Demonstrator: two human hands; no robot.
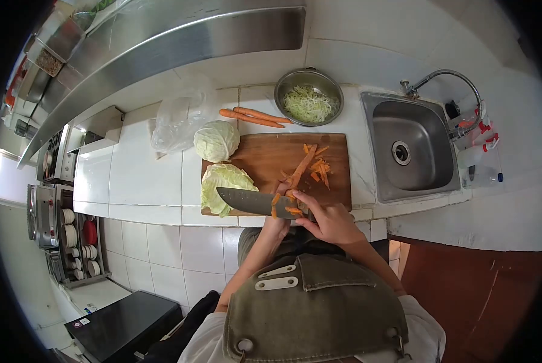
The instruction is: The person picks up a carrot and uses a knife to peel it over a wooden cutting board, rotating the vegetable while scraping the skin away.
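Observation:
My right hand (330, 222) is closed on a wide-bladed kitchen knife (246, 201), its tip pointing left and its blade turned flat toward me. Orange carrot shreds stick to the blade near my fingers. My left hand (277, 225) reaches under the knife, mostly hidden by the blade, with its fingers around the lower end of a carrot (302, 166). That carrot slants up over the wooden cutting board (265, 145). Carrot shavings (321, 172) lie to its right. A cut piece of cabbage (225, 181) rests on the board's left side, touching or near the knife tip.
A round cabbage (217, 141) sits at the board's upper left corner. Several whole carrots (259, 115) lie behind it. A metal bowl (280, 91) holds shredded cabbage. To the right is a steel sink (374, 121) with a faucet (446, 72). A plastic bag (183, 118) lies left.

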